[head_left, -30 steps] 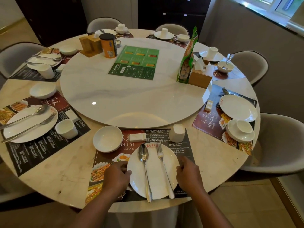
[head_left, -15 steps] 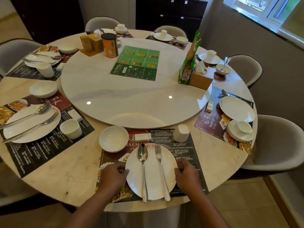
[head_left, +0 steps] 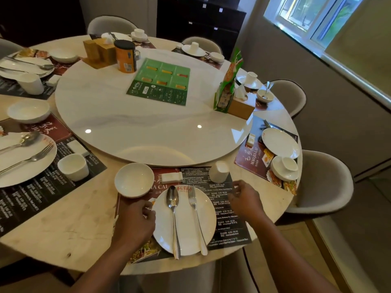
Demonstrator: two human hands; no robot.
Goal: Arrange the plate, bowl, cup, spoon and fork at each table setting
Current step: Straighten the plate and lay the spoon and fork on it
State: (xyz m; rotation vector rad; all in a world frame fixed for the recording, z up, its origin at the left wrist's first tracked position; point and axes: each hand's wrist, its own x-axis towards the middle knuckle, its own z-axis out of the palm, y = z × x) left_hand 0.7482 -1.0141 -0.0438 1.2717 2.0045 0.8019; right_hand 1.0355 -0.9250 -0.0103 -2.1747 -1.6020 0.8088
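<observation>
Since the earlier frame the right hand (head_left: pixel 246 200) has been lifted off the plate (head_left: pixel 183 220) rim and is now seen right of it, over the dark placemat (head_left: pixel 229 225), fingers loosely curled and apart, nothing gripped. Left hand (head_left: pixel 135 224) is kept at the plate's left rim, fingers curled against the edge; whether the rim is actually pinched cannot be told.

Plate is located lower centre, close to the table (head_left: pixel 63 233) edge, its near rim just inside the placemat's lower border. Spoon (head_left: pixel 174 218) and fork (head_left: pixel 196 218) are laid side by side on it, apart, handles overhanging the near rim. Bowl (head_left: pixel 134 179) is set upper left of the plate, near but not touching. Cup (head_left: pixel 219 171) is placed upper right, just beside the turntable (head_left: pixel 127 127) edge. A white packet (head_left: pixel 171 178) is seen between bowl and cup.

Open tabletop is left at lower left between settings, and bare placemat on the right.
</observation>
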